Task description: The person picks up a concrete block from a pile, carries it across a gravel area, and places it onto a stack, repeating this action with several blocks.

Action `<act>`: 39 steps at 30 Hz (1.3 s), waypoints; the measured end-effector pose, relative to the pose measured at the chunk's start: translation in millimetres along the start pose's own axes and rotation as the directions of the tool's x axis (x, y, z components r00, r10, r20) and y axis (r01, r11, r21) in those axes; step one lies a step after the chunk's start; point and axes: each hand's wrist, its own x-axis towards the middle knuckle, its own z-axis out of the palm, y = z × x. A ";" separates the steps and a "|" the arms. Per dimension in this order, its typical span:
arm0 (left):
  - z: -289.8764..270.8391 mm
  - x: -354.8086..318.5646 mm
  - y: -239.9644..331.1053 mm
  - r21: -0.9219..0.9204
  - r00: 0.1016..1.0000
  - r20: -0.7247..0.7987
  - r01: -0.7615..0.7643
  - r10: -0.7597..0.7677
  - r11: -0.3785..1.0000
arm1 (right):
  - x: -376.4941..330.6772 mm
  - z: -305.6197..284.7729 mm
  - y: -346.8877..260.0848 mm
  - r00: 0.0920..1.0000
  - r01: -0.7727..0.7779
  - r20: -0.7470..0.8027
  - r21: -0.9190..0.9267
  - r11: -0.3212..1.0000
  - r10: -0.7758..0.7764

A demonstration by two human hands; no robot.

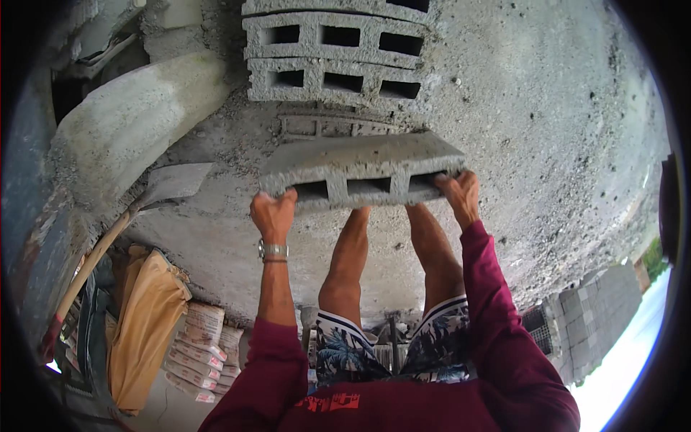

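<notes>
Over a rough concrete floor (547,115), a person bends forward and holds a grey hollow block (360,171) level in front of their bare legs. The left hand (273,214) is closed around the block's left end, fingers curled over the edge; a metal watch (273,250) sits on that wrist. The right hand (461,193) is closed around the right end, fingertips hooked into the outer hollow. Both sleeves are dark red. The block hangs clear of the floor, just short of a row of blocks (335,54) laid side by side ahead, with a faint block-shaped imprint in the grit between them. A judgement of risk: the block looks heavy and freshly cast, so a slipping grip could drop it towards the feet below, which are out of sight, and squeezing its thin walls could crumble an edge. Setting it down crooked could also knock the nearest laid block. Counts: one block held, which shows three hollows along its near face; three blocks at least partly visible in the row, the farthest cut off by the picture's top edge. One shovel (169,183) lies at the left, blade near a grey mound (129,122). Sacks (198,345) are stacked at lower left, perhaps five or six, too small to count surely.
</notes>
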 end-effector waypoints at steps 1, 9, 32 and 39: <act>-6.8 -10.3 1.2 -0.028 1.000 0.000 0.008 -0.008 1.000 | -9.0 -9.5 0.4 1.000 -0.030 -0.006 -0.066 0.997 0.030; -40.3 -24.0 62.2 -0.167 0.995 -0.038 -0.097 0.092 0.981 | -34.1 -81.5 -66.8 0.992 -0.012 -0.123 -0.100 0.995 0.000; -48.1 30.0 152.4 -0.165 0.983 -0.053 -0.180 0.174 0.970 | 170.2 -49.8 5.3 0.931 -0.276 0.364 0.725 0.631 -0.011; -43.8 24.0 118.1 -0.148 0.984 0.015 -0.174 0.178 0.974 | 173.4 -11.3 52.1 0.934 0.143 0.091 0.792 0.594 -0.346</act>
